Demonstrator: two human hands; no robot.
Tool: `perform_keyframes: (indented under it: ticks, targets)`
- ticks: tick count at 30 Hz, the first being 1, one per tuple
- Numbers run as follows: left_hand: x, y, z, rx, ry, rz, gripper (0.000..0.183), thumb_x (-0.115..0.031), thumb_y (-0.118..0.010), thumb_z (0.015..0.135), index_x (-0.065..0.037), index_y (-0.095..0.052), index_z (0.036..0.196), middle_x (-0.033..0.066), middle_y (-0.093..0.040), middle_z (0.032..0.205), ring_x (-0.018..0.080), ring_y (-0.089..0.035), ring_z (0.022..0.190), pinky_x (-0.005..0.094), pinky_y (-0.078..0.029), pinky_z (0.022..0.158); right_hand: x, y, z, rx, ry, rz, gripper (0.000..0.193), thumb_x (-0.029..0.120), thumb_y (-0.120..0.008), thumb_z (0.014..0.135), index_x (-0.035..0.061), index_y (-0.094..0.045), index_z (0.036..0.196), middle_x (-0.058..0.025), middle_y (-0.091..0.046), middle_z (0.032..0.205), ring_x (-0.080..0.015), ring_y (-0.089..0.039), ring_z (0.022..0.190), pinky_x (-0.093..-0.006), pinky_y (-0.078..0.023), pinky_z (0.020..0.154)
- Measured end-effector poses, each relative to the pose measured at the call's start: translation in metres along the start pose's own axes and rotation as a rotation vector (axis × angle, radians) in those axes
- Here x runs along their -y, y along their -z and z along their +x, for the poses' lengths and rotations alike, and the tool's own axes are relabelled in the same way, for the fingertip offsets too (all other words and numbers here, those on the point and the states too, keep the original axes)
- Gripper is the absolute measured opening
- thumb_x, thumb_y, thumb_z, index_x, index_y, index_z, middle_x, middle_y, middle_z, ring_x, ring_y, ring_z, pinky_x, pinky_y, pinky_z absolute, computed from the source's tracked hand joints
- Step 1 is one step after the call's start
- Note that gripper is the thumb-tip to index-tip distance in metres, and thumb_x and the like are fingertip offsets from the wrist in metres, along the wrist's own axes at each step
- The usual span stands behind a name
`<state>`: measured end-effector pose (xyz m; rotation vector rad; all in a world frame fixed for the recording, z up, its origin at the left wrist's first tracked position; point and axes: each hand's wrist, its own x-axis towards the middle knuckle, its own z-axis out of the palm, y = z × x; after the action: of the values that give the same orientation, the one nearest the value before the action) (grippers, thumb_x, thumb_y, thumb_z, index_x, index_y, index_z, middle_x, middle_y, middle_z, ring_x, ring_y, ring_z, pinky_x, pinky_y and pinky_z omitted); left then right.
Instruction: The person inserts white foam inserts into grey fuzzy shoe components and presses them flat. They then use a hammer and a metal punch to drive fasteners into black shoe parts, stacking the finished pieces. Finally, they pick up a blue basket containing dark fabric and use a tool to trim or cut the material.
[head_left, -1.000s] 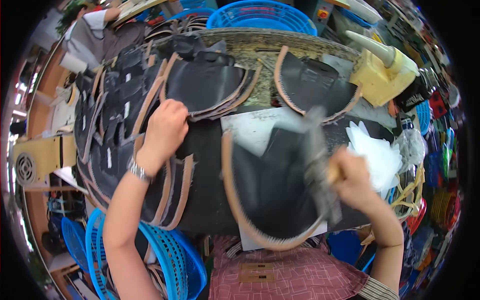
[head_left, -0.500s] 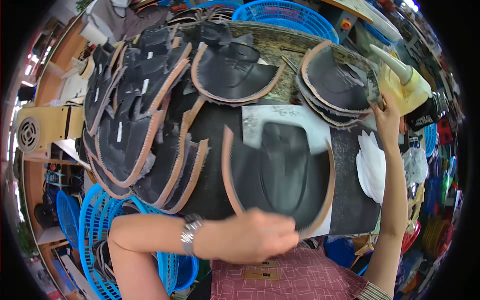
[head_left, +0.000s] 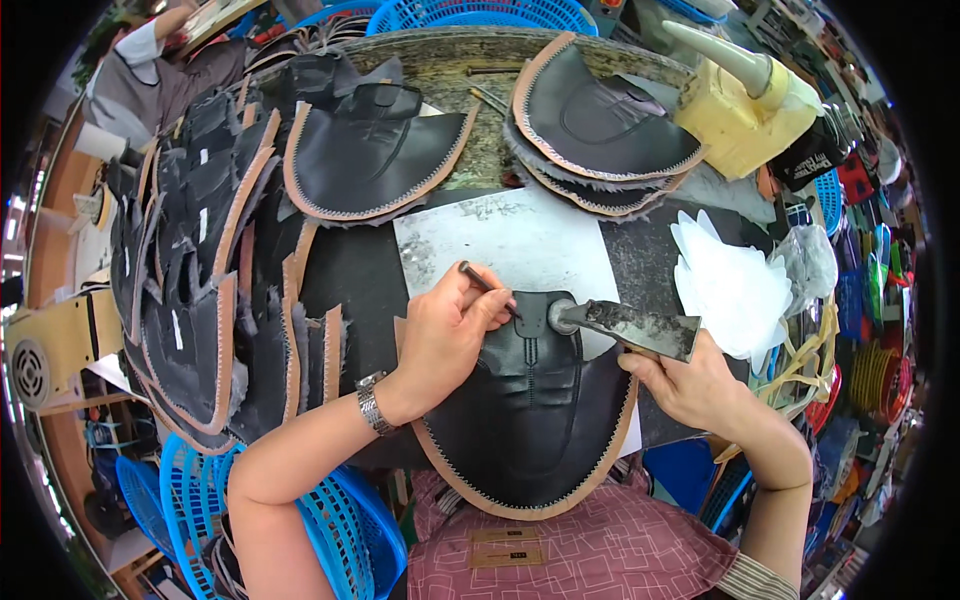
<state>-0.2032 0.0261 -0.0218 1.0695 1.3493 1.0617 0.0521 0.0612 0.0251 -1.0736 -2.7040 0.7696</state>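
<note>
A black leather shoe upper [head_left: 530,440] with a tan zigzag-stitched rim lies in front of me, its small tab at the far end. My left hand [head_left: 445,330] pinches a thin dark punch-like rod [head_left: 478,276], its lower end at the left side of the tab. In my right hand [head_left: 700,385] is a shoemaker's hammer [head_left: 635,325] with a round face and a flat flared blade. The hammer's round face hangs over the tab's right side, close to the rod; whether it touches the leather I cannot tell. My right fingers hide most of its handle.
Under the upper is a whitish board [head_left: 500,235] on a dark work surface. Stacked uppers [head_left: 190,330] fill the left, with more at the back [head_left: 610,130]. White thin sheets [head_left: 725,285] and a yellow block with a horn-like form [head_left: 750,100] stand right. A blue basket [head_left: 320,530] sits below left.
My right hand has come from the back right with the hammer. My left hand has moved up from the upper's near edge and now holds the rod. The upper now shows its tab and seam.
</note>
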Motion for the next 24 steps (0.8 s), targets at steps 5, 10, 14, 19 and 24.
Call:
perform_keyframes:
  ticks: [5,10,14,19,24]
  targets:
    - [0.002,-0.005,0.003,-0.025,-0.04,0.113,0.01,-0.009,-0.053,0.091,0.001,-0.053,0.091,0.0064,-0.066,0.078,0.0101,-0.063,0.071,0.0236,-0.052,0.066,0.008,0.018,0.005,0.001,-0.034,0.063,0.021,0.023,-0.056,0.087,0.0063,-0.063,0.097,-0.0141,-0.058,0.072,-0.0337,-0.057,0.058,-0.04,-0.045,0.052]
    - [0.014,-0.005,0.005,-0.042,-0.567,0.505,0.012,-0.007,-0.063,0.081,-0.004,-0.054,0.087,0.01,-0.061,0.065,0.0251,-0.06,0.055,0.0311,-0.047,0.05,0.002,0.033,-0.002,-0.158,0.276,0.668,0.018,0.019,-0.058,0.086,0.0013,-0.061,0.086,-0.0086,-0.061,0.082,-0.021,-0.058,0.069,-0.0289,-0.048,0.059]
    - [0.015,-0.006,0.0,-0.005,-0.573,0.613,0.011,-0.009,-0.06,0.084,-0.002,-0.052,0.089,0.0103,-0.062,0.068,0.0224,-0.061,0.057,0.0298,-0.048,0.051,-0.006,0.021,0.003,-0.019,0.185,0.295,0.018,0.018,-0.06,0.083,0.0012,-0.061,0.088,-0.0098,-0.06,0.075,-0.0229,-0.057,0.059,-0.0313,-0.046,0.05]
    - [0.007,0.0,0.009,-0.002,-0.067,0.031,0.015,-0.012,-0.051,0.093,0.002,-0.053,0.088,0.0079,-0.067,0.08,0.0107,-0.064,0.07,0.0236,-0.052,0.065,-0.014,-0.009,-0.005,-0.014,0.043,0.09,0.018,0.021,-0.058,0.085,0.0097,-0.067,0.096,-0.0155,-0.061,0.075,-0.0335,-0.058,0.056,-0.038,-0.047,0.05]
    - [0.014,-0.003,0.002,0.056,-0.295,0.325,0.01,-0.01,-0.056,0.088,-0.001,-0.054,0.091,0.0094,-0.063,0.072,0.0167,-0.062,0.062,0.0264,-0.049,0.056,-0.005,0.012,-0.007,-0.056,0.158,-0.222,0.016,0.02,-0.059,0.083,0.0072,-0.068,0.087,-0.0099,-0.061,0.068,-0.0269,-0.059,0.053,-0.0351,-0.046,0.049]
